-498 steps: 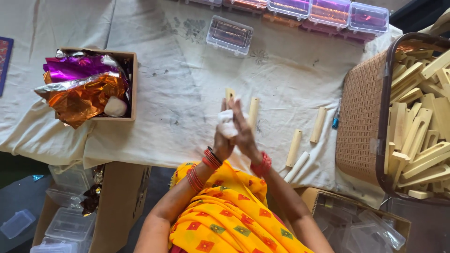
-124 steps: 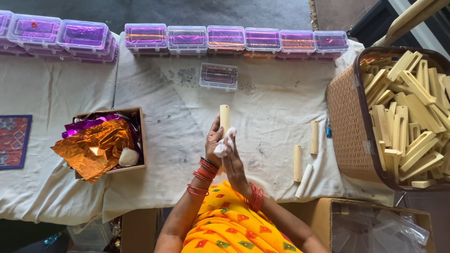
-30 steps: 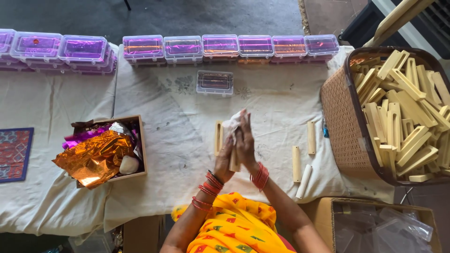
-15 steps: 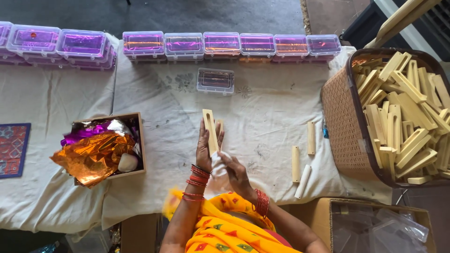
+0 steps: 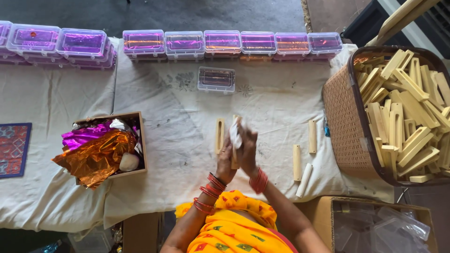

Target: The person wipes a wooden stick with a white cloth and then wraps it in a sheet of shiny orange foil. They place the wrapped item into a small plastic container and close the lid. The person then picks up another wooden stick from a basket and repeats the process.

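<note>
Left hand: wrapped around a pale wooden block, holding it upright over the table.
Right hand: closed on a small white cloth, pressed against the top of the same block.
Block in hand: above the middle of the table, just in front of the person's body; mostly hidden between the palms.
Blocks on the table: four. One slotted block lies just left of the hands; three more lie to the right, a short one, a second, and a rounder stick.
Basket: at the right edge, heaped with blocks, too many and too overlapped to count.
Clear boxes: a row along the far edge, about eight in view, holding purple and orange foil; one single box sits apart, nearer the hands.
Foil box: cardboard, at the left, full of crumpled purple and orange foil.
Progress, as judged: wiping looks early on; one block in hand, four out, the basket full.
</note>
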